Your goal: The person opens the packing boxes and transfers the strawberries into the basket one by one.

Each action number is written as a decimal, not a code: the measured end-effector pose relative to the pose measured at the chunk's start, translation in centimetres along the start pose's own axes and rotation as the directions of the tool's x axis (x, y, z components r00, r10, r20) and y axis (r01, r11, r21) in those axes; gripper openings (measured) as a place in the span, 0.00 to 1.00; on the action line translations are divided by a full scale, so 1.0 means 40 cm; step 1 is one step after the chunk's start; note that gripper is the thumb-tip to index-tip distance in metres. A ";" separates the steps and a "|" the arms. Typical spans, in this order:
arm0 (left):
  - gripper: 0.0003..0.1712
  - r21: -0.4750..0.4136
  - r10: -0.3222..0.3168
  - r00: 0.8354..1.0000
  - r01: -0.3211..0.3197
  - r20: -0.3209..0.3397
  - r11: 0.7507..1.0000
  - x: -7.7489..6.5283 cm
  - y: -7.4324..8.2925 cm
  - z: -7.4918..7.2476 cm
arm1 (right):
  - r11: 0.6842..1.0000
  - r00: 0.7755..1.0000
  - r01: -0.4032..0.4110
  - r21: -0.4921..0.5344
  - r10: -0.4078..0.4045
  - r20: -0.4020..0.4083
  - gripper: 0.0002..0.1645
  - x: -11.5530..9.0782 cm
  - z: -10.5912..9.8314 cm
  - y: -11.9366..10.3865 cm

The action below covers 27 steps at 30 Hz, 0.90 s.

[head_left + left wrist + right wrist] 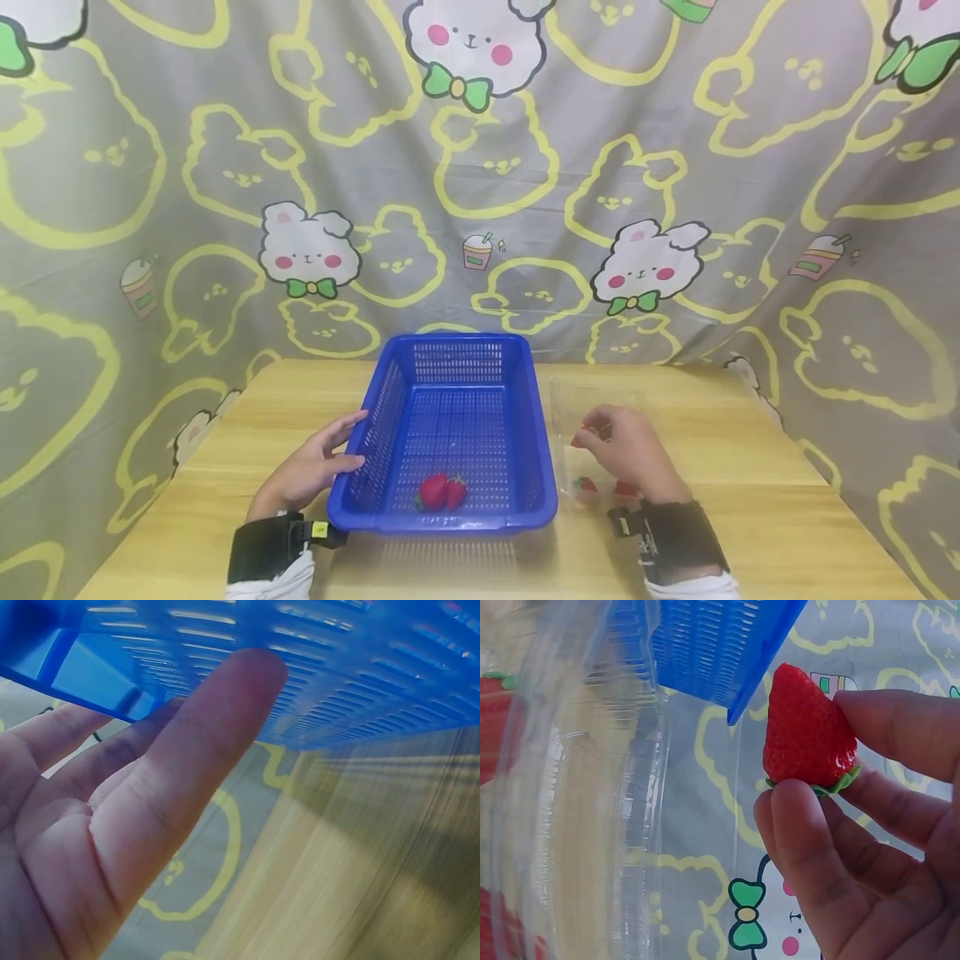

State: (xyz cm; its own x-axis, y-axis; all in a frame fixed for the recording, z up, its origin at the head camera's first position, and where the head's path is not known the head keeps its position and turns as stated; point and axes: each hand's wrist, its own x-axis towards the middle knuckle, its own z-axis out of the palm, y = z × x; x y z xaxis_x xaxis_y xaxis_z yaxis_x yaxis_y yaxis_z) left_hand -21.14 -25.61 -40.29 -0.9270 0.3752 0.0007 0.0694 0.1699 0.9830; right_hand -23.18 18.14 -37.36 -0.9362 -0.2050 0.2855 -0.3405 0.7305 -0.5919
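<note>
One strawberry [802,727] was pinched in our right hand [633,450] over the clear box [561,467], apparently mid-transfer, while our left hand [306,468], fingers extended, touched the blue basket [442,522], so the next move seemingly called for a gentle sideways carry.

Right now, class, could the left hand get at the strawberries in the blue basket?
Probably yes: the basket is open-topped, with nothing over the strawberries. The left hand touches the basket's outside, though, so it would likely have to come in from above.
</note>
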 end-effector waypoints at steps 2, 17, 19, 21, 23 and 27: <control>0.40 -0.001 -0.002 1.000 0.002 0.001 1.000 -0.002 -0.002 -0.001 | 1.000 1.000 -0.001 -0.001 0.001 -0.006 0.10 -0.002 0.001 -0.003; 0.40 0.000 0.009 1.000 -0.009 0.004 1.000 -0.003 0.000 -0.002 | 1.000 0.999 0.013 0.010 -0.012 -0.035 0.07 -0.001 0.006 -0.017; 0.40 0.002 0.003 1.000 -0.003 -0.001 1.000 -0.003 0.001 -0.001 | 1.000 0.999 0.017 0.007 -0.016 -0.040 0.07 -0.002 0.006 -0.020; 0.41 0.004 0.000 1.000 0.000 -0.005 1.000 -0.004 0.002 -0.001 | 1.000 0.999 0.019 0.004 -0.019 -0.044 0.08 -0.002 0.006 -0.023; 0.41 0.002 0.007 1.000 -0.007 -0.001 1.000 -0.005 0.003 -0.001 | 1.000 0.999 0.019 0.004 -0.019 -0.044 0.07 -0.002 0.005 -0.026; 0.41 -0.008 0.018 1.000 -0.018 0.008 1.000 -0.006 0.006 -0.002 | 1.000 0.999 0.016 0.002 -0.016 -0.044 0.06 -0.002 0.004 -0.032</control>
State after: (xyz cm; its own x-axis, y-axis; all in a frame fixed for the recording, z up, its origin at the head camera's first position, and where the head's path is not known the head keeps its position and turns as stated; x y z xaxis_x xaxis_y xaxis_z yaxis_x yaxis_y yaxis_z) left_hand -20.91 -25.72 -40.05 -0.9227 0.3852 0.0169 0.0831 0.1558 0.9843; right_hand -22.66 17.11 -36.75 -0.9259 -0.1878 0.3278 -0.3558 0.7255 -0.5891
